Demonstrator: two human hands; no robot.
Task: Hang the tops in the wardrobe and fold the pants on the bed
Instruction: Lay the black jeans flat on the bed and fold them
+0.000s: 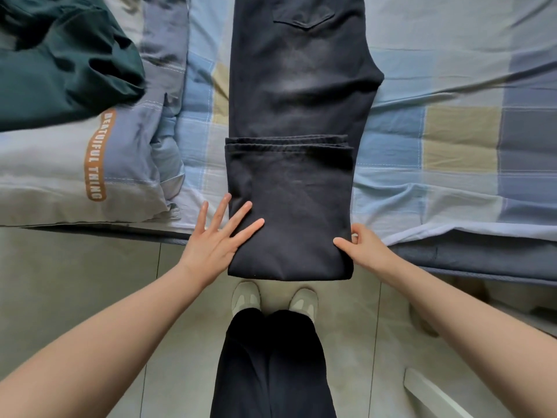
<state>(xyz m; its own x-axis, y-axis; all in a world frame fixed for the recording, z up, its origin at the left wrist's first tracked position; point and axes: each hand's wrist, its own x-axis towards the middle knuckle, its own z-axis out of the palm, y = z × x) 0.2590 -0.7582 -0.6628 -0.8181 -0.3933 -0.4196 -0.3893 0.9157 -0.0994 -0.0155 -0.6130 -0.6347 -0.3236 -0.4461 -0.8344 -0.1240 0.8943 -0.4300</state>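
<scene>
Folding Dark Pants at the Bed's Edge

Lying lengthwise on the checked bed (pixel 452 131), the dark pants (pixel 298 101) have their hems doubled back once; further folds remain. At seven o'clock the left hand (pixel 215 239) presses flat, fingers spread; at five o'clock the right hand (pixel 360 247) pinches the fold's edge. A green garment (pixel 60 61) waits at ten o'clock.

Pale tiled floor (pixel 90 297) under soft, even light, a white furniture edge (pixel 434 393) (lower right) just showing.

left hand (pixel 215 239) flat, right hand (pixel 363 247) pinching
</scene>
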